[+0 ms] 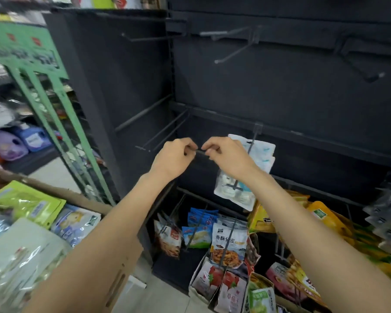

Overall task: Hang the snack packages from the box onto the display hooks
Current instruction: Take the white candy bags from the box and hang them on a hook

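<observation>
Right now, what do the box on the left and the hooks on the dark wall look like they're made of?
Box: looks like plain brown corrugated cardboard, matte, with punched slots in its side. Hooks: thin grey rods, probably metal wire with a dull finish; blur leaves any coating unclear.

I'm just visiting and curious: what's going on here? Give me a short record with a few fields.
place: shop aisle, dark display panel with metal hooks
left hand: pinches one end of a thin dark rod
right hand: pinches the other end
hung already: white snack packs on a hook behind the right hand
supply: cardboard box at lower left, with packages inside
lower hooks: several snack packages hanging
</observation>
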Motion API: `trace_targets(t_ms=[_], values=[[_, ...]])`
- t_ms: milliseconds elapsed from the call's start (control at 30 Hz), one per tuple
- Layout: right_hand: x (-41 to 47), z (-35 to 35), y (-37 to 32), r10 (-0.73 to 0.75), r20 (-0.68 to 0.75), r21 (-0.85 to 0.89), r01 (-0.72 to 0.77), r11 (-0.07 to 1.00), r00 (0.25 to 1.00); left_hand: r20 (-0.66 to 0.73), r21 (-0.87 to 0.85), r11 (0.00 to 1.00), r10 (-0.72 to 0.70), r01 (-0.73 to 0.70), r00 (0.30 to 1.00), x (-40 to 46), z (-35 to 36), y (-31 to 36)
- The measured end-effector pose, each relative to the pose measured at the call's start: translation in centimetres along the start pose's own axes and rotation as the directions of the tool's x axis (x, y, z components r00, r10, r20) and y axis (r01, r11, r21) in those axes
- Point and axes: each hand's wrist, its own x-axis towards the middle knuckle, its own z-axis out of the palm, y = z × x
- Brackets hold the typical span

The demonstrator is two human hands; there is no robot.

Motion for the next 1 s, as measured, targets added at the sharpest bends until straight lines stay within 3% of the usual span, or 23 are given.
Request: trace_targets(t_ms=[167, 367, 467, 600, 700, 800, 1000], values=[[-1.0, 7.8, -7.6, -0.122, 0.175, 0.088, 0.107, 0.990, 0.977, -0.100, -0.046, 0.981, -0.192, 0.188, 0.976, -8.0, -6.1, -7.6], [-2.2, 20.7, -16.2, -0.225, 0.356, 0.135, 0.189, 0.973, 0.907, -0.303, -0.027, 0.873, -0.472, 0.487, 0.828, -17.8, -12.1, -19.5], [-1.8, 26.7, -18.7, -0.174, 0.486, 0.071, 0.160, 0.985, 0.856, -0.246, 0.142, 0.787, -0.559, 0.600, 0.792, -21.2, -14.6, -24.4], [-1.7, 32.2, -20.6, -0.095, 0.674, 0.067, 0.068, 0.995, 0.732, -0.001, 0.325, 0.755, -0.602, 0.570, 0.798, -23.8, -16.1, -28.1], [-1.9, 34.4, -20.9, -0.022, 0.645, 0.080, -0.039, 0.996, 0.764, -0.005, 0.333, 0.766, -0.582, 0.550, 0.813, -24.5, -16.0, -29.2], [-1.8, 35.3, -20.2, 0.028, 0.505, 0.188, -0.141, 0.972, 0.863, -0.073, 0.214, 0.776, -0.593, 0.594, 0.802, -24.6, -16.3, -30.0], [-2.0, 33.4, -19.8, 0.039, 0.414, 0.434, -0.234, 0.870, 0.910, -0.088, -0.055, 0.780, -0.626, 0.623, 0.775, -25.0, -18.9, -30.9]])
